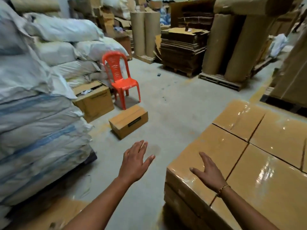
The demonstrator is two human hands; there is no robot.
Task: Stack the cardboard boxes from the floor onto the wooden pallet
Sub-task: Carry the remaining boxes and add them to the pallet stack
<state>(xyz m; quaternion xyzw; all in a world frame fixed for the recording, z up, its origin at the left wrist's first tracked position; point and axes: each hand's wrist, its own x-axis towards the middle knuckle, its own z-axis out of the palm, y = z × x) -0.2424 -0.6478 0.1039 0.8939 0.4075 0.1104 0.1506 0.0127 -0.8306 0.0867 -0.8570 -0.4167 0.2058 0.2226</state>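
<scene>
Reference landmark: the red plastic chair [122, 77], standing on the concrete floor [174, 105].

1. Task item. I see one closed cardboard box [128, 121] on the floor just in front of the chair, on the camera side, close to its front legs. Nothing touches it.
2. Stack. The stacked boxes [249, 163], glossy on top and packed edge to edge, stand to the right of the chair and much nearer the camera. I cannot see what supports them.
3. Left hand [135, 163]. It is spread wide with the fingers straight and holds nothing. It hangs over the floor, nearer the camera than the chair and the lone box.
4. Right hand [209, 173]. It is also wide, thumb out, and holds nothing. It lies right of the chair, over the near corner of the stack. I cannot tell whether it touches the top. A bracelet [223, 188] sits on the wrist.
5. Surroundings. An open carton [94, 102] stands just left of the chair. Piled white sacks [33, 122] fill the space farther left.
</scene>
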